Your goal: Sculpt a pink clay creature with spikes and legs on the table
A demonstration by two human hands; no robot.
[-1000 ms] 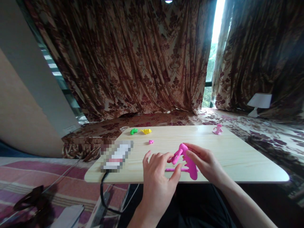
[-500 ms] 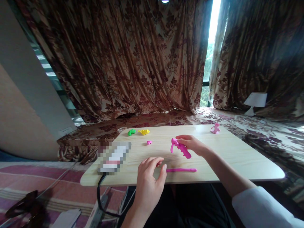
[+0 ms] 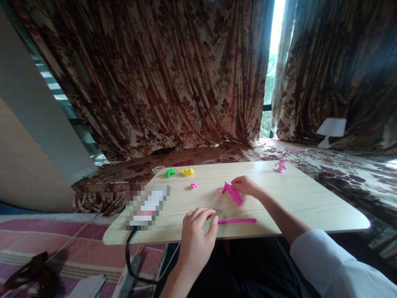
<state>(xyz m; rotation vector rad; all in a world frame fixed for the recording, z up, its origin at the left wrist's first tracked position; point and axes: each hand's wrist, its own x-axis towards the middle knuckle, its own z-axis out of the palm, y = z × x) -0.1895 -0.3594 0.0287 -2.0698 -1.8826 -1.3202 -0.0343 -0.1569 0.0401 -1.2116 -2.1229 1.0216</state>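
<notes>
My right hand (image 3: pixel 246 186) reaches out over the light wooden table (image 3: pixel 310 203) with its fingers closed on a pink toy piece (image 3: pixel 232 193), which is low over the tabletop. My left hand (image 3: pixel 197 231) rests at the table's near edge, fingers curled and holding nothing, its fingertips just left of a thin pink stick (image 3: pixel 237 220) that lies flat on the wood.
A small pink bit (image 3: pixel 194 186) lies mid-table. A green piece (image 3: pixel 169 172) and a yellow piece (image 3: pixel 187 171) sit at the far left edge, a pink figure (image 3: pixel 280 165) at the far right. A blurred device (image 3: pixel 147 207) with a black cable (image 3: pixel 130 260) lies left.
My right hand carried the pink toy piece away from my left hand and out toward the middle of the table, lowering it. My left hand drew back to the near edge.
</notes>
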